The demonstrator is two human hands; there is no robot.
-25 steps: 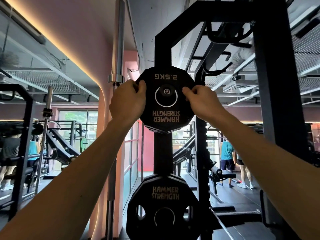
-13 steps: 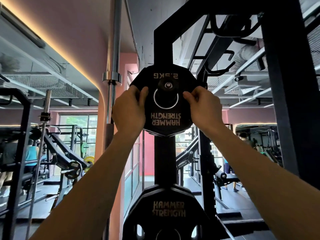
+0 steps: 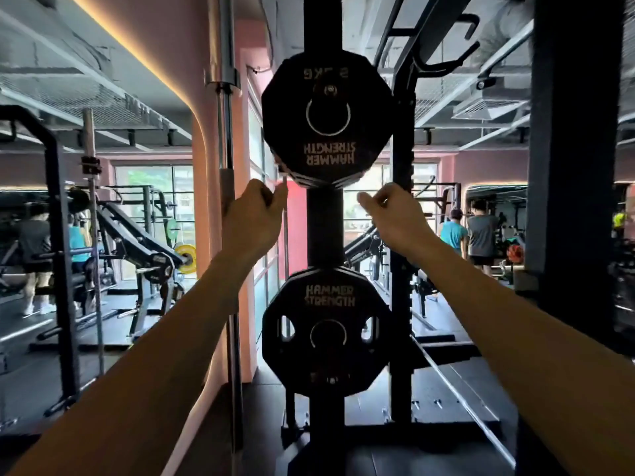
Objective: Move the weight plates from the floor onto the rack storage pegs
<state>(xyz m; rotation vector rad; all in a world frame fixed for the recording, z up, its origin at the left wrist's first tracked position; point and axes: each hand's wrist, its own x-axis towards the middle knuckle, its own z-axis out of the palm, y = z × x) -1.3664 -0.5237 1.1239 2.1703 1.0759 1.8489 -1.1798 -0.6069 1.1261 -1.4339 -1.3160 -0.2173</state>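
Head view: a small black Hammer Strength weight plate (image 3: 327,115) hangs on the upper storage peg (image 3: 329,89) of the black rack upright (image 3: 324,221), its lettering upside down, with the edges of more plates stacked behind it. Neither hand touches it. The left hand (image 3: 252,221) is just below the plate's lower left edge, fingers loosely curled, gripping nothing. The right hand (image 3: 395,218) is below the lower right edge, fingers likewise loosely curled and empty. Both forearms reach up from the bottom corners.

Further down the same upright, a larger Hammer Strength plate (image 3: 328,331) with grip holes sits on a lower peg, lettering upright. A steel barbell (image 3: 225,132) stands vertically just left of the rack, against a pink column (image 3: 206,166). In the background, people (image 3: 470,235) stand among other gym machines on both sides.
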